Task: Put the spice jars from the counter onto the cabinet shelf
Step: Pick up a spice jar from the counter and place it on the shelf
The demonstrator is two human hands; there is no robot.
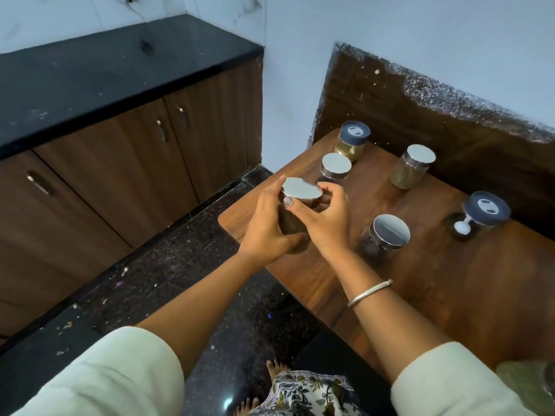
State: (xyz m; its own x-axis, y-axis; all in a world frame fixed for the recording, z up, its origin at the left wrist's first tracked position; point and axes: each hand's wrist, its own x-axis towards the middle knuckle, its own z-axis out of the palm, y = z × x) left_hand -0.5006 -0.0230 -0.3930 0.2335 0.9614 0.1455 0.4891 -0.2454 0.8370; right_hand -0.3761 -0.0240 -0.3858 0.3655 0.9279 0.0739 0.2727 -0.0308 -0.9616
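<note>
Head view: left hand (267, 226) and right hand (326, 219), grip pinching dark-filled jar (295, 217) above wooden counter (420, 280).

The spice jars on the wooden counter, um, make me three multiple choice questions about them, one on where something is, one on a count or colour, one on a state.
1. Where is the salt shaker jar with the dark blue lid?
A. On the black countertop
B. At the right side of the wooden counter
C. On the floor

2. Besides the held jar, how many jars stand on the wooden counter?
A. Two
B. Three
C. Five

3. What state is the held jar in?
A. Gripped by both hands, lid on
B. Lying on its side, open
C. Standing untouched

Answers:
1. B, it stands at the right, beyond the silver-lidded dark jar.
2. C, five jars stand there, three with silver lids and two with dark blue lids.
3. A, the left hand wraps its body and the right hand is at its silver lid.
</note>
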